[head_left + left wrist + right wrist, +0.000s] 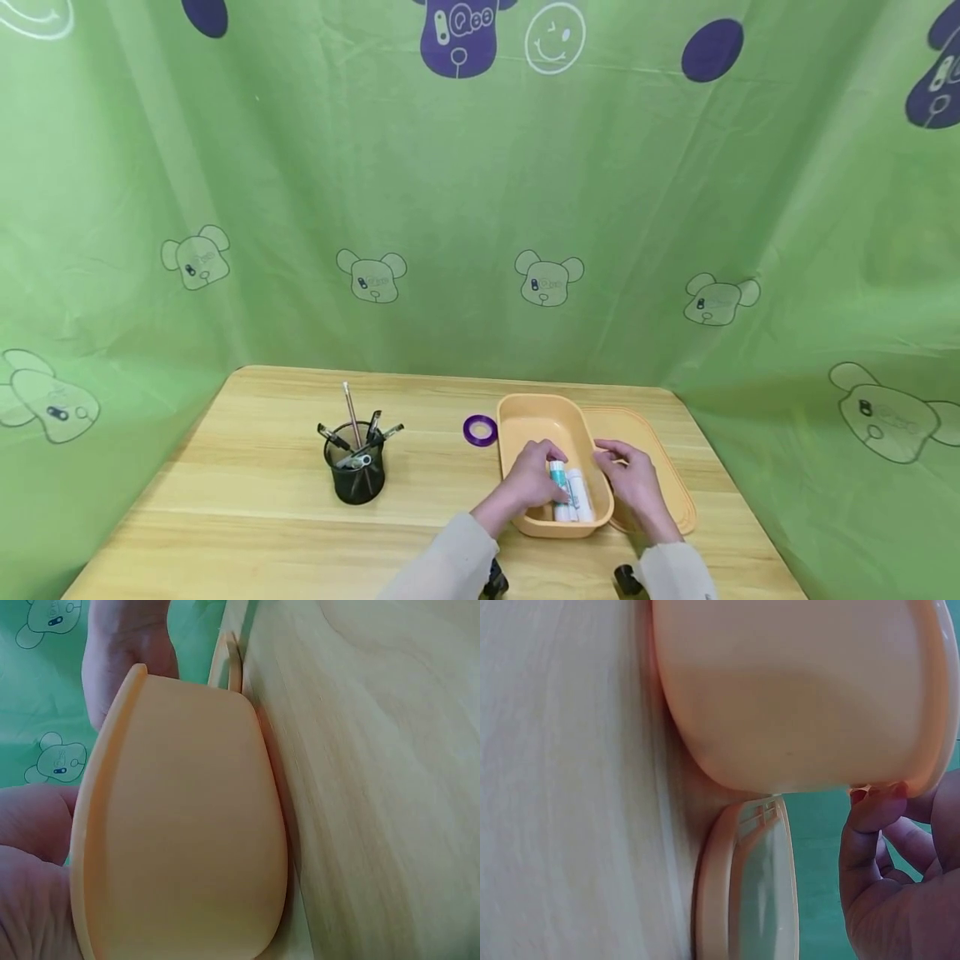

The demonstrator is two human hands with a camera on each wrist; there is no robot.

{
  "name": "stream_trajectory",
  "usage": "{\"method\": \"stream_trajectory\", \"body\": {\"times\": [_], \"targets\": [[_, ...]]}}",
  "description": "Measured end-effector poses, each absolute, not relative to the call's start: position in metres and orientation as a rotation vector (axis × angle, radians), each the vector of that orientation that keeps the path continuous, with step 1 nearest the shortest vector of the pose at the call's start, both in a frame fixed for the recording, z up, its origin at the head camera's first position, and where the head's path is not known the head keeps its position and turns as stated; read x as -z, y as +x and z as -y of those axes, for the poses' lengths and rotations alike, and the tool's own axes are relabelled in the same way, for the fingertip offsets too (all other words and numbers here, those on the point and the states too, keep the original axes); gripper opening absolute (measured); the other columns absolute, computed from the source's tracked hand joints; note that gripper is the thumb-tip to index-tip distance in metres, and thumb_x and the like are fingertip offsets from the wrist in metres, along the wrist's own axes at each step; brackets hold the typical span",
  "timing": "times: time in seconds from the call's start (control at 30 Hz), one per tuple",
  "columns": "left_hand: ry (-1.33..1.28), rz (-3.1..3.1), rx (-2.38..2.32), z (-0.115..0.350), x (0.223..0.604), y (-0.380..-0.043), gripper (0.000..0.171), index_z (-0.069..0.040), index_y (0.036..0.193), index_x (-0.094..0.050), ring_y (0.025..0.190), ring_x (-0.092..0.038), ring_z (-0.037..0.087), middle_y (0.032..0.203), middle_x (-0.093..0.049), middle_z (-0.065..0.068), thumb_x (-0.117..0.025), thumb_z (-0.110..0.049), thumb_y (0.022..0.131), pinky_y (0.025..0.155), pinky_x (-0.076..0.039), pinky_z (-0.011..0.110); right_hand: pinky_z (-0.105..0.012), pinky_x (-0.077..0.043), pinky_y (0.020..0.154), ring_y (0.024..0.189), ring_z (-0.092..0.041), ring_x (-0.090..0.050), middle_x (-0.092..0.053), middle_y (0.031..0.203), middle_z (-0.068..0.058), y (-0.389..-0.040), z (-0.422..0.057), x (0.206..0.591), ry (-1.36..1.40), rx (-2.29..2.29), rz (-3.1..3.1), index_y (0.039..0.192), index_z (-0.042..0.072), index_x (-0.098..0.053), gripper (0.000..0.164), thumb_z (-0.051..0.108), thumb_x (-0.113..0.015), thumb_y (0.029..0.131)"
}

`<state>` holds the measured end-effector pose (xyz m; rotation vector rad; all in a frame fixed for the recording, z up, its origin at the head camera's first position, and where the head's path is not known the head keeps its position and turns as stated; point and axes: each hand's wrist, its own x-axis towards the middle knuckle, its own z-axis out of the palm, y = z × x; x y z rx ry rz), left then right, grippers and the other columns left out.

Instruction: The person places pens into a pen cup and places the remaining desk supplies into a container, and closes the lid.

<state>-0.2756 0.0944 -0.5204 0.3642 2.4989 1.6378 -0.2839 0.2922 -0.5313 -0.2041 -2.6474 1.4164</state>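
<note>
My left hand (528,477) reaches into a peach plastic box (536,530). Its fingers pinch a white glue stick with a teal label (558,475). Beside that one lies another white stick (580,496), at the near end of the box. On the box's right side my right hand (632,479) holds the rim; in the right wrist view its curled fingertips (877,806) sit under the lip. The left wrist view shows mostly the outer wall of the box (187,817), which hides the sticks and the left fingertips.
A peach lid (667,458) lies flat on the wooden table (247,500), right of the box. Left of the box lies a roll of purple ribbon (468,431). Farther left stands a black mesh pen holder (360,483) with several pens. Green curtain (450,192) surrounds the table.
</note>
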Motion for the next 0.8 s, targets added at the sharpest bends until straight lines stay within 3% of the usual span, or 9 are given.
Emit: {"method": "stream_trajectory", "body": {"times": [0.17, 0.47, 0.67, 0.8], "targets": [[0.375, -2.558, -1.515, -0.093, 0.519, -0.277, 0.047, -0.010, 0.103, -0.066, 0.087, -0.053, 0.014, 0.102, -0.055, 0.003, -0.089, 0.011, 0.066, 0.083, -0.051, 0.026, -0.019, -0.052, 0.063, 0.078, -0.010, -0.059, -0.066, 0.107, -0.016, -0.284, -0.291, 0.531, -0.191, -1.444, 2.634, 0.131, -0.001, -0.068, 0.033, 0.015, -0.064, 0.103], [0.400, -2.814, -1.078, -0.094, 0.514, -0.277, 0.050, -0.010, 0.116, -0.067, 0.091, -0.061, 0.020, 0.106, -0.063, 0.005, -0.088, -0.002, 0.072, 0.087, -0.056, 0.031, -0.020, -0.048, 0.054, 0.069, -0.007, -0.056, -0.063, 0.104, -0.013, -0.285, -0.291, 0.534, -0.191, -1.496, 2.605, 0.131, -0.001, -0.067, 0.033, 0.015, -0.065, 0.102], [0.399, -2.825, -1.058, -0.090, 0.511, -0.278, 0.058, -0.013, 0.124, -0.064, 0.096, -0.064, 0.023, 0.113, -0.065, 0.005, -0.089, -0.004, 0.072, 0.088, -0.059, 0.034, -0.021, -0.050, 0.055, 0.070, -0.008, -0.057, -0.064, 0.105, -0.014, -0.285, -0.291, 0.533, -0.198, -1.507, 2.611, 0.131, -0.002, -0.067, 0.034, 0.015, -0.066, 0.102], [0.484, -2.774, -1.236, -0.081, 0.505, -0.279, 0.057, -0.012, 0.128, -0.063, 0.093, -0.066, 0.019, 0.117, -0.066, 0.007, -0.087, -0.003, 0.076, 0.080, -0.058, 0.027, -0.021, -0.050, 0.054, 0.069, -0.008, -0.056, -0.064, 0.105, -0.013, -0.285, -0.291, 0.532, -0.205, -1.513, 2.613, 0.132, -0.002, -0.066, 0.035, 0.016, -0.066, 0.102]]}}
